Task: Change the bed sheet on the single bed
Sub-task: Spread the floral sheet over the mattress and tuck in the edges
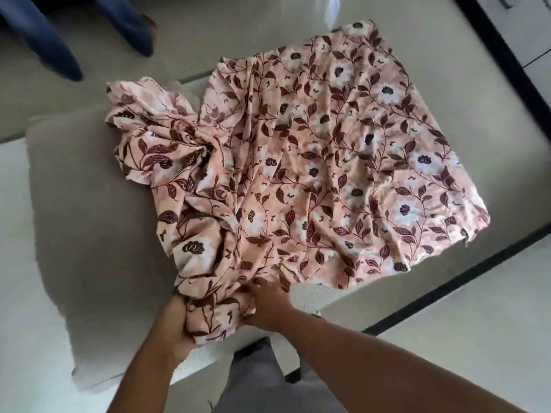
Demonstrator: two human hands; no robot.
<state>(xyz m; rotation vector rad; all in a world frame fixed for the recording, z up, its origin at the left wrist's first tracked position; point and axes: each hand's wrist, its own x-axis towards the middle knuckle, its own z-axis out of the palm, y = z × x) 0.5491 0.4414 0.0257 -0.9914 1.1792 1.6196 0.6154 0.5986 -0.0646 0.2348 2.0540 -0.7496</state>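
Observation:
A pink bed sheet (pixel 328 162) with brown leaves and white flowers lies over the right part of the bare grey mattress (pixel 98 222). Its left side is bunched in thick folds and its right side lies flatter, reaching the mattress edges. At the near edge, my left hand (pixel 173 320) grips a gathered wad of the sheet from the left. My right hand (pixel 268 305) holds the same wad from the right, with its fingers dug into the cloth.
The mattress's left half is uncovered. A person's legs in blue trousers (pixel 59 34) stand on the pale floor at the top left. A dark bed frame edge (pixel 447 281) runs along the right. My own grey-trousered legs (pixel 268 383) are at the bottom.

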